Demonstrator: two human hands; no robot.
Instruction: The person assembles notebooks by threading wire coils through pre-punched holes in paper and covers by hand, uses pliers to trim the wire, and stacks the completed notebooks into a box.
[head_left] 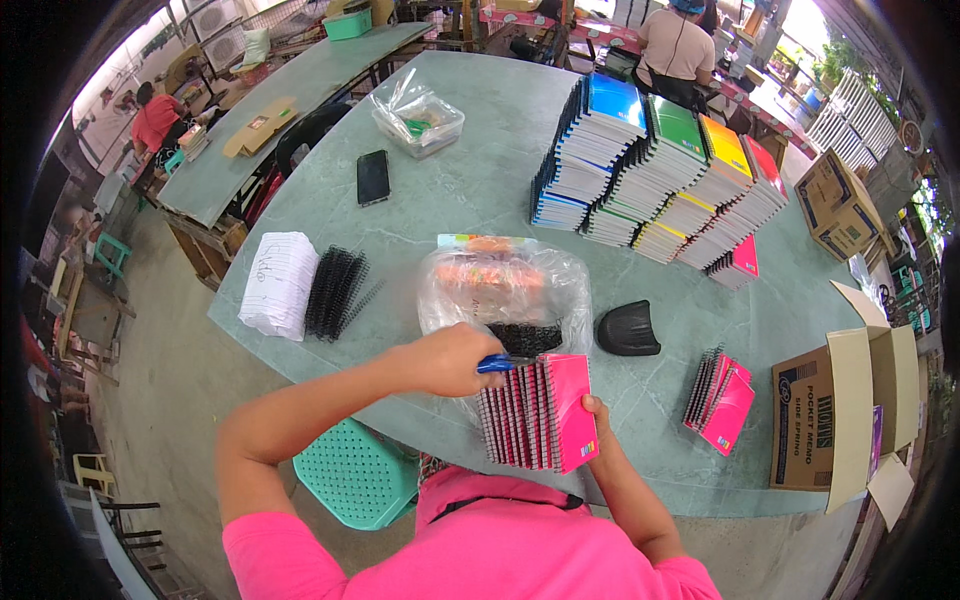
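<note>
My left hand [450, 358] is closed round the blue handles of a small hand tool [494, 363], pliers or cutters. Its dark jaws reach the top of the black wire spirals on a stack of pink spiral notebooks [568, 410]. That stack stands tilted at the table's near edge, gripped along its right side by my right hand [598, 425], thumb on the pink cover. Just beyond it, a clear plastic bag [570, 290] holds black spiral coils [525, 337] and something orange. A few more pink notebooks [722, 405] lie to the right, and a black curved object [630, 328] sits between.
Tall stacks of blue, green, yellow and red notebooks [655, 165] occupy the far right. An open cardboard box [805, 425] stands at the right edge. Loose black coils [337, 295], a white paper bundle [275, 285], a phone [373, 178] and a plastic tub [430, 130] lie leftward. A green stool [355, 475] is below.
</note>
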